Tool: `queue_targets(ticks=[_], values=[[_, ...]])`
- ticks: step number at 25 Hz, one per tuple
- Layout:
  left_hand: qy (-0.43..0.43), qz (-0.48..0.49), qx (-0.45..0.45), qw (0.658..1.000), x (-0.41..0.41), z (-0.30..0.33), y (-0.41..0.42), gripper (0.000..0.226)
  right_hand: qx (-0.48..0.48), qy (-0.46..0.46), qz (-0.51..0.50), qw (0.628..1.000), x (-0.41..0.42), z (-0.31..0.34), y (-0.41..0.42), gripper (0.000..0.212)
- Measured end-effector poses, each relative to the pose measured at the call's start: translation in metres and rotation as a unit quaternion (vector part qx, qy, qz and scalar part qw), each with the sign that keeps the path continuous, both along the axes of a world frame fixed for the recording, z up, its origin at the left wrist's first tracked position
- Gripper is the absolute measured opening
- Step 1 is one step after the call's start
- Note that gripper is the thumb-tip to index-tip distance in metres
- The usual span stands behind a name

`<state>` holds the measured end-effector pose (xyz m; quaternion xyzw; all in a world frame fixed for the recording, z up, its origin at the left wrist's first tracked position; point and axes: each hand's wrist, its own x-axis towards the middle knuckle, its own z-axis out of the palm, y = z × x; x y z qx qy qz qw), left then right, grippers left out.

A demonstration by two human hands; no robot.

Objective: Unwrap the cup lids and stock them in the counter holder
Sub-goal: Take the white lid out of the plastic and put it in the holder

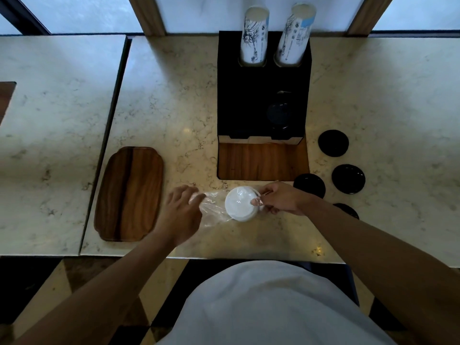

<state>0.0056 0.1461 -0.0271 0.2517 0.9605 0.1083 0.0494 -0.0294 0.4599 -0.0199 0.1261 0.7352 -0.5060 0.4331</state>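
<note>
A short stack of white cup lids [241, 204] lies on the marble counter [174, 100] inside a clear plastic wrap [211, 207]. My right hand [281, 199] pinches the stack's right side through the wrap. My left hand [180, 211] is at the wrap's loose left end, fingers spread and blurred; whether it grips the plastic I cannot tell. Just behind stands the black counter holder [261, 95] with a wooden front ledge [262, 160]. A stack of black lids [280, 114] sits in its right slot.
Two stacks of printed paper cups [255, 36] [295, 36] rise from the holder's back. Several loose black lids [333, 143] [348, 179] [309, 185] lie on the counter to the right. A wooden tray [129, 194] lies at the left. The counter's front edge runs just below my forearms.
</note>
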Motion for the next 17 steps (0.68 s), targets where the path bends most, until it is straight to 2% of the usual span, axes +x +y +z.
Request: queue_targets(ticks=[2,4,8,11,14,17], values=[[-0.002,-0.136,-0.017,0.991,-0.003,-0.002,0.007,0.041,0.008,-0.004,0.010,1.000,-0.003,0.002,-0.007,0.042],[-0.060,-0.198,-0.055,0.977,-0.005,-0.006,0.013,0.049,0.018,-0.004,0.026,0.999,-0.007,0.004,-0.013,0.039],[-0.116,-0.197,-0.088,0.970,-0.010,-0.013,0.014,0.051,0.033,0.014,0.025,0.999,-0.011,0.010,-0.016,0.035],[-0.124,-0.199,-0.091,0.968,-0.009,-0.017,0.011,0.051,0.043,0.035,0.002,0.998,-0.012,0.011,-0.012,0.037],[-0.115,-0.186,-0.094,0.971,-0.006,-0.019,0.005,0.050,0.085,0.076,-0.037,0.993,-0.014,0.007,-0.001,0.028],[-0.107,-0.160,-0.100,0.976,-0.002,-0.020,-0.002,0.051,0.073,0.095,-0.087,0.989,-0.015,0.004,0.009,0.024]])
